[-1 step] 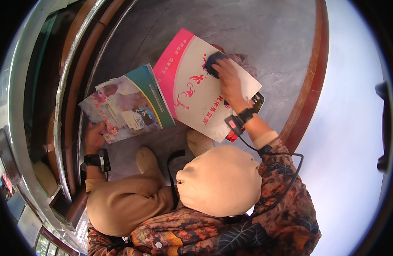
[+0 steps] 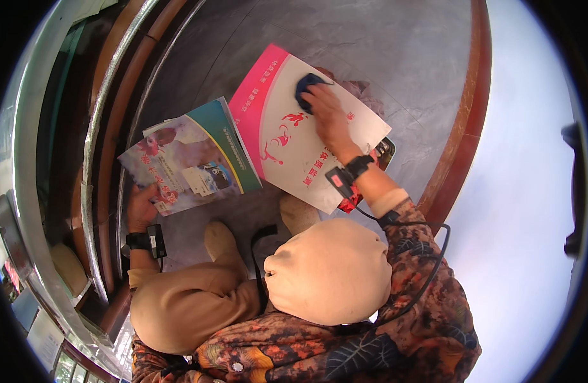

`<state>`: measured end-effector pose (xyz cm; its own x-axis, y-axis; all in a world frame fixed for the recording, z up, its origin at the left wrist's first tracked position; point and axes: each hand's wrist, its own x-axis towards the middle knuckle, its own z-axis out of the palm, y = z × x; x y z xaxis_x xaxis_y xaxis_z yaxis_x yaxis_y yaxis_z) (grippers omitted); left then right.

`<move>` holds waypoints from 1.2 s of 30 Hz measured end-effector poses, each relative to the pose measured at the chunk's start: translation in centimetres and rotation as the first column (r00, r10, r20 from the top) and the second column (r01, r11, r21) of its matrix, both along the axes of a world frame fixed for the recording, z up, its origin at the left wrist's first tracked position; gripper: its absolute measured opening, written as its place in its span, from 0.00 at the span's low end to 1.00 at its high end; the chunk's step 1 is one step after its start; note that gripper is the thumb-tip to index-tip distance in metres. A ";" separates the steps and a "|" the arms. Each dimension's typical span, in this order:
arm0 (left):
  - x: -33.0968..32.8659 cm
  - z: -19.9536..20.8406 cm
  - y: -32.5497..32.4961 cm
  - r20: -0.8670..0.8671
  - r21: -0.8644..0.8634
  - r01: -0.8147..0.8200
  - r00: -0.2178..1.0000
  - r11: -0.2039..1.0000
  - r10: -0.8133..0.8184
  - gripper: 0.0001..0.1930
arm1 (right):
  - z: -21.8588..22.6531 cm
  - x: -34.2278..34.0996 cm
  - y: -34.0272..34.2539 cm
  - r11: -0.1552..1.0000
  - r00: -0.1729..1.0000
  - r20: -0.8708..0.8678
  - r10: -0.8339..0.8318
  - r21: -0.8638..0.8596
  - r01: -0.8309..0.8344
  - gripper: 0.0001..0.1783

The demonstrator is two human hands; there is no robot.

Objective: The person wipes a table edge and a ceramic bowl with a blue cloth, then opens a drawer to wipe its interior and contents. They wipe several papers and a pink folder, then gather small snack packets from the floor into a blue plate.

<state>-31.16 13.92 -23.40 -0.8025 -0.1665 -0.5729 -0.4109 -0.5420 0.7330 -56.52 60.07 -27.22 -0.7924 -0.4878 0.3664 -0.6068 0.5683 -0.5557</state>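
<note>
Under my right hand [image 2: 332, 127] is a bunched dark blue cloth [image 2: 303, 92], pressed on the upper part of a large white and pink folder [image 2: 281, 83]. My fingers are closed over the cloth and slightly blurred. To the left lies a booklet [image 2: 192, 150] with a green band and a flowery cover, on top of other papers. My left hand [image 2: 141, 204] grips its lower left corner, thumb on the cover and the other fingers hidden beneath. The booklet's right edge meets the folder's pink side.
Brownish crumpled fabric [image 2: 356, 90] and a dark-edged object [image 2: 386, 153] poke out from behind the folder. Grey floor [image 2: 396, 45] runs to a red-brown skirting [image 2: 463, 134] and white wall [image 2: 517, 210]. Dark shelving with a metal edge [image 2: 90, 140] stands left. My shoes [image 2: 218, 239] are below.
My right hand has slid a little left across the folder with the cloth, uncovering some of the print beside it. The left hand and the booklet stay in place.
</note>
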 end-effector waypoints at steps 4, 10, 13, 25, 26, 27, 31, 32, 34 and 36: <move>0.1 0.0 0.3 0.040 -0.033 -0.064 0.997 0.997 0.066 0.29 | -2.2 3.5 -7.3 0.896 0.887 0.156 0.434 -0.172 -0.409 0.24; 0.9 -0.9 -0.2 -0.023 -0.065 -0.077 0.997 0.995 0.076 0.32 | 1.8 9.3 0.4 0.712 0.550 0.472 0.689 -0.297 -0.636 0.21; 0.7 -1.1 -0.5 0.043 -0.061 -0.075 0.996 0.995 0.077 0.31 | 4.7 8.3 3.9 0.868 0.359 0.791 0.496 -0.461 -0.183 0.19; 0.6 -0.4 -0.2 0.057 -0.072 -0.051 0.997 0.996 0.055 0.30 | 4.9 6.5 3.2 0.984 0.914 0.391 0.113 0.084 -0.157 0.28; 0.6 -0.4 -0.3 0.054 -0.080 -0.036 0.998 0.996 0.040 0.31 | 4.3 7.7 2.5 0.949 0.924 0.288 0.252 0.112 -0.294 0.28; 0.6 -0.5 -0.3 0.051 -0.085 -0.021 0.998 0.996 0.025 0.31 | 3.7 8.2 1.7 0.880 0.888 0.245 0.389 0.187 -0.437 0.28; 0.5 -0.5 -0.5 0.051 -0.064 0.016 0.999 0.998 -0.013 0.31 | 3.0 4.9 -2.0 0.833 0.850 0.075 0.522 0.168 -0.526 0.25; 0.5 -0.5 -0.4 0.039 -0.062 0.025 0.999 0.998 -0.023 0.31 | 3.1 2.9 -3.1 0.868 0.883 0.040 0.467 0.171 -0.467 0.25; 0.4 -0.4 -0.4 0.051 -0.049 -0.009 0.999 0.999 0.012 0.27 | 3.4 -1.0 -3.7 0.930 0.943 0.001 0.333 0.166 -0.328 0.25; 0.5 -0.4 -0.4 0.060 -0.051 -0.007 0.998 0.999 0.010 0.26 | 3.4 -2.5 -2.5 0.974 0.982 -0.033 0.187 0.136 -0.181 0.24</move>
<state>-30.66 13.55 -23.85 -0.7654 -0.2032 -0.6106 -0.4508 -0.5079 0.7340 -59.01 57.56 -23.85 -0.6687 -0.6699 0.3226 -0.7304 0.5108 -0.4534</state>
